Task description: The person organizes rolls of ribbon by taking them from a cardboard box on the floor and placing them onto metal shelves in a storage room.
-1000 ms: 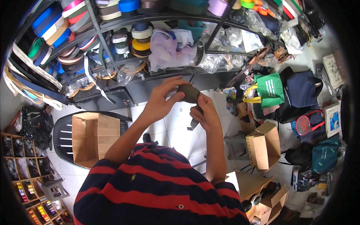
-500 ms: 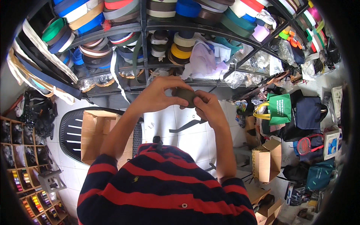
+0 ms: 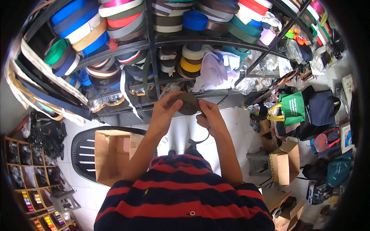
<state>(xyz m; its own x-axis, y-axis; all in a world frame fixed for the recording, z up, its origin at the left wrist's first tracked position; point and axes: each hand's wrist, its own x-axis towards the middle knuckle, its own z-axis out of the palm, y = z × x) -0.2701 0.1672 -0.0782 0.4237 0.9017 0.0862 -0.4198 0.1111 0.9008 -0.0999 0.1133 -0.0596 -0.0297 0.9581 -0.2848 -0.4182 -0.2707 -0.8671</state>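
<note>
The roll of dark olive webbing (image 3: 189,104) is near the centre of the frame, held up between the 2 hands. The left hand (image 3: 166,114) has its grip closed around the roll's left side, the thumb lying on the flat face. The right hand (image 3: 211,118) pinches at the right edge with thumb and fingers; what exactly lies between them I cannot tell fully. Below this hand the loose webbing tail (image 3: 193,142) hangs in a curve.

I judge the roll light, firm across its coiled layers but flexible in a single strip, not fragile and only a little slippery. The inner turns could slide out, so the safest hold seems to be around the rim, with 1 thumb over the face.

The webbing looks matt and flat. At upper centre, the yellow roll (image 3: 190,66) shows similar round coils on a black metal rack (image 3: 154,69). At left, a stiff, creased cardboard box (image 3: 106,161) stands on a slotted black plastic chair (image 3: 82,151).
</note>
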